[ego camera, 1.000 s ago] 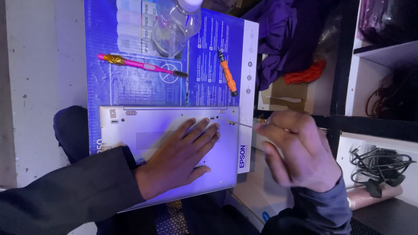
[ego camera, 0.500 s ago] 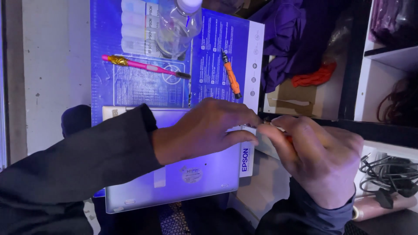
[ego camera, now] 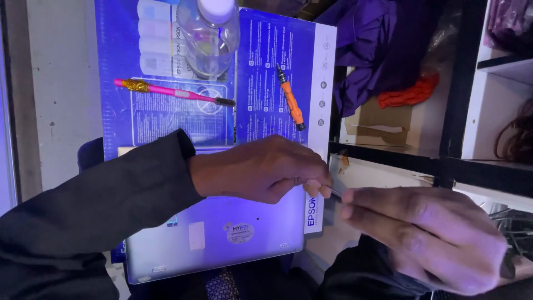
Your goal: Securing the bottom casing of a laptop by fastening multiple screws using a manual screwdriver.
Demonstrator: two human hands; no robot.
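A: What's in hand right now?

B: Thin metal tool, looks like a pick or fine tweezers (ego camera: 333, 190), bridging both hands. Left hand (ego camera: 261, 169) pinches one end between thumb and fingertips. Right hand (ego camera: 427, 233) has its fingers curled around the other end. It sits in the air just past the right edge of the laptop (ego camera: 216, 233), above the blue box (ego camera: 266, 72).

A: Handling?

B: My read: very light, stiff, narrow, probably slick bare metal. Easy to drop or twist between fingertips. Best held by a pinch near the middle or back, away from the tip. Tip end is hidden by fingers, so I can't tell which way it points.

A: The laptop itself?

B: Closed, lying flat on the box, silver shell with small stickers. Neither hand touches it; the left forearm crosses over it.

A: Counts?

B: One thin tool. One laptop. One blue box. One orange screwdriver (ego camera: 291, 97) and one pink brush (ego camera: 172, 91), both lying loose on the box, apart from the hands. One clear plastic bottle (ego camera: 210, 36) standing at the box's far end.
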